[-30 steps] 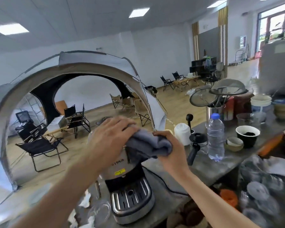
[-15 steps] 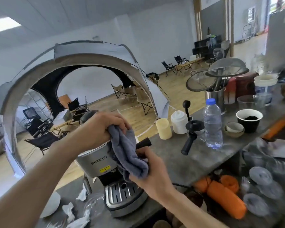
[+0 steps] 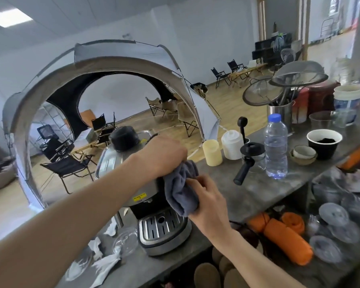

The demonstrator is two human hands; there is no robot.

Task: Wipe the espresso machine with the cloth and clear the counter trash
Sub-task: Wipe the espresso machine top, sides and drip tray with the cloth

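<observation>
Compared with half a second ago, the cloth (image 3: 180, 188) is seen lower on the right side of the espresso machine (image 3: 154, 206), and the brand lettering that could be read on the steel front is now covered by the left forearm. The black cap (image 3: 124, 138) on the machine's top is now uncovered. The cloth is gripped at its upper end by the left hand (image 3: 164, 154), fingers curled over it, and its lower fold is held by the right hand (image 3: 208, 196) against the machine's side, at the centre of the frame.

A yellow sticker (image 3: 140, 197) is visible on the machine's front; its print is too small to be read. A blue-capped water bottle (image 3: 275, 146) stands right of centre; no label text can be made out.

Crumpled white tissues (image 3: 104, 260) and a clear plastic lid (image 3: 125, 240) are scattered at the lower left of the grey surface (image 3: 258, 192), just beside the drip tray (image 3: 161, 224). A bare stretch of surface lies between the machine and the black portafilter (image 3: 244, 170). The surface's near edge runs diagonally toward the lower left, with orange rolls (image 3: 285, 238) stored below it. A black cup (image 3: 323, 143) holding dark grounds sits at the right.
</observation>
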